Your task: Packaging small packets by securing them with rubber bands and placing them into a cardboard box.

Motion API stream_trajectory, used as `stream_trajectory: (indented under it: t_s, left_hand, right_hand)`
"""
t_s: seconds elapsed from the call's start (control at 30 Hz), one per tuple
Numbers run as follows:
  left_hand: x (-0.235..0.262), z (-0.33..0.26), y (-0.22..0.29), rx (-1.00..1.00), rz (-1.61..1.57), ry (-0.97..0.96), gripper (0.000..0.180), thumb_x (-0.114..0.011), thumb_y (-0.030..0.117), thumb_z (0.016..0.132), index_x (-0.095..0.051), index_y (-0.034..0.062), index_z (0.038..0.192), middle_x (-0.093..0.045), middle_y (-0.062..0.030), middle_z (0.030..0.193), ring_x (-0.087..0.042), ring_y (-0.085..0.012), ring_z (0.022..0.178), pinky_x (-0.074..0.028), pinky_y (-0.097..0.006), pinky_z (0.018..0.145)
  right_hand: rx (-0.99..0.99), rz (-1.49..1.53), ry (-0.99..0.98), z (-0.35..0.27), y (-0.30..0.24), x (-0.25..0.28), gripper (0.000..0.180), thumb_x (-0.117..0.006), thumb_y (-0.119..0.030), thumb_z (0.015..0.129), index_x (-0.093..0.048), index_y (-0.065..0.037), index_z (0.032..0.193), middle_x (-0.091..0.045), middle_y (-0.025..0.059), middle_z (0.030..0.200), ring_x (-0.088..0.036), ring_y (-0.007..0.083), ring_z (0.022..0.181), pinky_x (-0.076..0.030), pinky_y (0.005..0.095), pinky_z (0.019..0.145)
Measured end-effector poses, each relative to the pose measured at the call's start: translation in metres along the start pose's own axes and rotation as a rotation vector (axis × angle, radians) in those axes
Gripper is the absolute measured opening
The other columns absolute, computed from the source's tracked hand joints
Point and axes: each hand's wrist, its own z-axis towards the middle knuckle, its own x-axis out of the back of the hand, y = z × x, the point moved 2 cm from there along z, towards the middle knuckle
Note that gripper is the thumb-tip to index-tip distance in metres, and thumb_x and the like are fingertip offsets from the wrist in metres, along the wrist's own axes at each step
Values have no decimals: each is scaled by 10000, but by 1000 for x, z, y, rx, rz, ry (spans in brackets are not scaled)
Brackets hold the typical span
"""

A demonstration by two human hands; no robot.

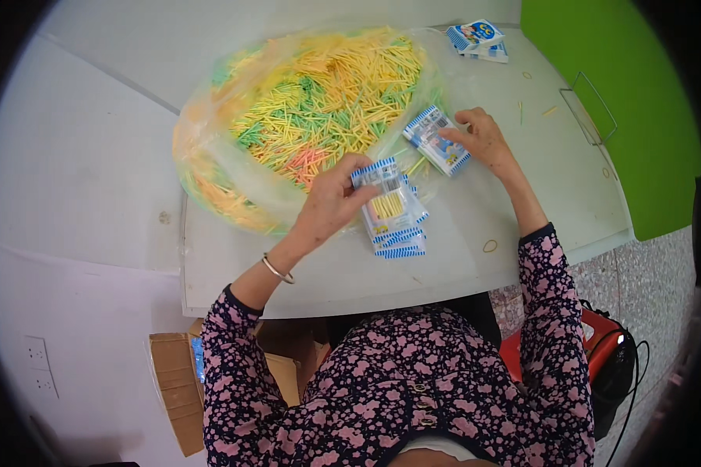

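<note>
My left hand (331, 204) is closed on the left edge of a small blue-and-white packet (388, 207). Pale yellow sticks show through its clear part. It lies over several similar packets (402, 247), fanned out beneath it. My right hand (484, 143) grips another blue-and-white packet (431, 137), with the thumb across its face; the other fingers are partly hidden. Beyond my hands lies a large clear plastic bag (237, 167), wide open and heaped with thin yellow, green, orange and pink sticks (327, 109).
More blue-and-white packets (477, 37) lie at the far right of the white table (304, 280). A rubber band (490, 246) and a few loose sticks (551, 111) are on the right side. A green panel (646, 117) with a wire handle (592, 109) borders the table. Below stands a cardboard box (175, 381).
</note>
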Motion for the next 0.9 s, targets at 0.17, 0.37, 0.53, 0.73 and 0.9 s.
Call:
stream_trajectory:
  t_s: [0.17, 0.37, 0.53, 0.73, 0.9]
  left_hand:
    - [-7, -2, -1, -144, 420, 98, 365, -679, 95, 755, -490, 7, 1055, -561, -113, 924, -580, -193, 755, -493, -275, 665]
    - [6, 17, 21, -367, 627, 266, 390, -693, 199, 752, -510, 13, 1042, -538, -120, 992, -519, -246, 935, -430, -353, 813]
    - [4, 72, 35, -459, 453, 294, 402, -702, 218, 753, -535, 11, 1054, -567, -90, 1002, -530, -198, 906, -429, -333, 807]
    - [11, 83, 43, -271, 81, 48, 177, -657, 138, 788, -647, 1, 901, -629, -9, 791, -531, -65, 755, -428, -234, 702]
    - [21, 75, 38, -266, 107, 92, 126, -632, 109, 801, -667, 6, 865, -629, -1, 721, -521, -42, 676, -429, -208, 634]
  right_hand:
    - [1, -85, 15, -2, 2, -12, 386, -719, -303, 700, -638, -3, 928, -583, 137, 891, -533, 260, 794, -432, 338, 723]
    - [123, 81, 195, 1, -1, 0, 212, -674, -153, 740, -626, 3, 876, -581, 106, 864, -543, 205, 803, -434, 305, 709]
    - [127, 463, 68, 2, -45, 25, 154, -667, -101, 767, -602, 1, 862, -586, 25, 826, -528, 85, 760, -423, 232, 678]
    - [84, 639, -280, 3, -90, 27, 111, -649, -110, 797, -600, -29, 855, -613, -8, 810, -526, 42, 738, -415, 201, 687]
    - [28, 745, -424, 6, -98, 17, 132, -634, -136, 815, -645, -20, 876, -627, -8, 768, -523, 33, 719, -411, 204, 666]
